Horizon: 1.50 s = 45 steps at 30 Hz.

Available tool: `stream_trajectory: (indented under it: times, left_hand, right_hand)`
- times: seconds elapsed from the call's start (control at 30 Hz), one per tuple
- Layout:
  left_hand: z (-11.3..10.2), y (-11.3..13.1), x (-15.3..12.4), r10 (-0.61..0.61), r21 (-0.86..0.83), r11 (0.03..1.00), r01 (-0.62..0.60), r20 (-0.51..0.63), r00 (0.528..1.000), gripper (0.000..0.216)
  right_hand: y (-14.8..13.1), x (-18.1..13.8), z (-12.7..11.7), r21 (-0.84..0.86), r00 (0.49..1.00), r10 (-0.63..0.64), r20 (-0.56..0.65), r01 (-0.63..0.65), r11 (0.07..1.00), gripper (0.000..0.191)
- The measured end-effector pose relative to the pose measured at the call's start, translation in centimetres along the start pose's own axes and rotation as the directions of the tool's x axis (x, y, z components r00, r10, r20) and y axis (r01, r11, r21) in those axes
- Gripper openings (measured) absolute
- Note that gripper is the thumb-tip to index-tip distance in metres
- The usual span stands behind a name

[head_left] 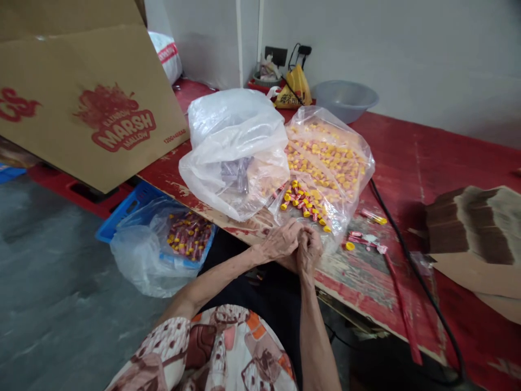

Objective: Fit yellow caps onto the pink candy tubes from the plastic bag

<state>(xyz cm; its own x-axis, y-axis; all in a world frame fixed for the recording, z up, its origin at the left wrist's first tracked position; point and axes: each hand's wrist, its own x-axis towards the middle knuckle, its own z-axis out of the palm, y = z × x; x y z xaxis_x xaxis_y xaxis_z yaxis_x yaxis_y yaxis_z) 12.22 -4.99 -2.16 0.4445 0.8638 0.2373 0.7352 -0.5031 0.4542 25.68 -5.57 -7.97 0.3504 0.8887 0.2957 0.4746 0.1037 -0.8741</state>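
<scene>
My left hand (280, 240) and my right hand (309, 250) meet at the table's front edge, fingers bent and pressed together. Whatever they hold between them is hidden by the fingers. Just beyond them, small red-and-pink tubes with yellow caps (303, 201) spill from the mouth of a clear plastic bag (358, 163) full of more of the same. Left of it lies a whitish plastic bag (228, 125) with clear, purplish packaging (238, 172) showing in its opening.
Below the table on the left, a blue crate (106, 231) holds bagged yellow-capped pieces. A large cardboard box (52, 70) stands at far left. Loose pieces (360, 239), a black cable (401, 241) and stacked cardboard (476, 277) lie rightward. A plastic basin (345, 98) sits behind.
</scene>
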Motion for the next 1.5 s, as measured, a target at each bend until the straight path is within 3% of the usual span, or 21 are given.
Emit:
stream_trajectory:
  times: [0.07, 0.23, 0.3, 0.5, 0.67, 0.83, 1.0, 1.23, 1.37, 1.5]
  left_hand:
    - [0.1, -0.3, 0.1, -0.002, 0.013, 1.000, 0.003, -0.055, 0.999, 0.027]
    - [0.6, -1.2, -0.4, 0.077, 0.025, 0.997, -0.077, 0.019, 0.997, 0.027]
    - [0.7, -1.1, -0.7, 0.100, 0.017, 0.995, -0.100, -0.007, 0.995, 0.029]
    - [1.6, -1.3, -1.9, 0.076, -0.017, 0.997, -0.081, -0.197, 0.977, 0.030]
    - [2.1, -2.1, -2.5, 0.092, -0.088, 0.990, -0.113, -0.211, 0.973, 0.034]
    - [1.6, -2.4, -2.7, 0.058, -0.072, 0.994, -0.085, -0.318, 0.946, 0.031]
    - [1.4, -2.5, -2.9, 0.094, -0.040, 0.993, -0.108, -0.250, 0.964, 0.027]
    - [0.8, -2.0, -3.1, 0.107, -0.006, 0.994, -0.110, -0.211, 0.972, 0.026]
    - [1.2, -2.4, -3.2, 0.127, -0.015, 0.991, -0.130, -0.111, 0.986, 0.026]
    - [0.8, -2.6, -3.2, 0.120, -0.030, 0.991, -0.128, -0.185, 0.975, 0.026]
  right_hand:
    - [0.0, 0.0, 0.0, -0.013, 1.000, -0.019, 0.005, 0.019, 1.000, 0.037]
    - [0.3, 1.8, 0.0, -0.127, 0.993, -0.116, 0.032, 0.119, 0.985, 0.033]
    - [0.4, 3.4, 0.1, -0.205, 0.989, -0.141, 0.051, 0.149, 0.967, 0.035]
    - [0.8, 8.0, 2.0, -0.425, 0.994, -0.011, 0.109, 0.056, 0.904, 0.050]
    - [1.5, 9.0, 3.7, -0.360, 0.968, -0.145, 0.207, 0.213, 0.908, 0.051]
    - [1.3, 8.5, 3.8, -0.440, 0.961, -0.182, 0.206, 0.257, 0.861, 0.041]
    - [1.1, 6.6, 3.8, -0.514, 0.922, -0.262, 0.283, 0.377, 0.771, 0.030]
    - [0.8, 5.1, 3.8, -0.418, 0.930, -0.261, 0.258, 0.351, 0.838, 0.030]
    - [0.4, 4.0, 3.4, -0.420, 0.898, -0.264, 0.352, 0.404, 0.813, 0.035]
    - [0.3, 3.8, 3.2, -0.413, 0.896, -0.238, 0.376, 0.392, 0.822, 0.033]
